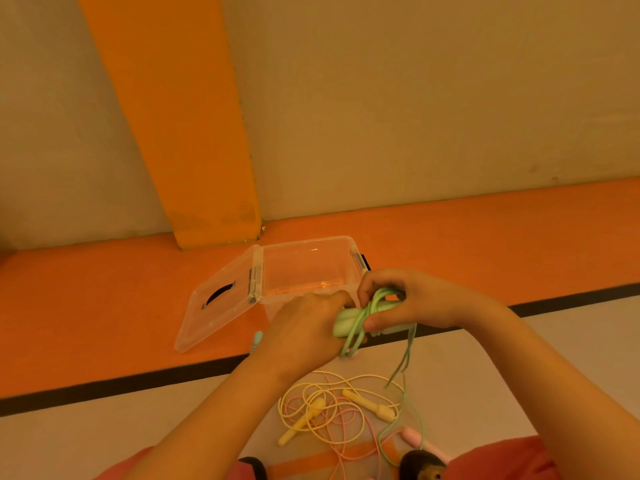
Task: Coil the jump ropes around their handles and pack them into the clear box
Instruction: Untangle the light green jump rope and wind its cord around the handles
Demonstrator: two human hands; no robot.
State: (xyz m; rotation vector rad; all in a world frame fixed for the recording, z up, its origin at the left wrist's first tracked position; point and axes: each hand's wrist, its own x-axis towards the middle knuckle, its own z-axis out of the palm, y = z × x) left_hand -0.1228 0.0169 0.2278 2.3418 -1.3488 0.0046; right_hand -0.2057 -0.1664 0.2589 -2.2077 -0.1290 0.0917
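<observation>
We hold the green handles (349, 318) side by side as one bundle between both hands. Our left grip (304, 327) is clamped round the bundle's left end. Our right grip (412, 299) pinches the other end, thumb under and fingers over, pinning the turns of green cord (360, 327) wound round the middle. The bundle's long axis runs crosswise from one grip to the other, its right end tilted a little away from us.

Below the right grip a loose tail (406, 358) of the cord drops toward the floor, so we judge the coiling unfinished. The right grip is nearer the tail and looks the natural one to carry it round while the left steadies the handles.

The clear box (304, 268) stands just beyond both grips, mouth up, its lid (221, 306) swung open to the left of the left grip. The left grip overlaps the box's near wall in this view; we cannot tell whether they touch. Packing should need only a short move forward, with the bundle lying roughly along the box's longer side.

Below the grips, nearer us, the yellow rope (313, 408) and the pink rope (414, 438) lie tangled and uncoiled on the floor.
</observation>
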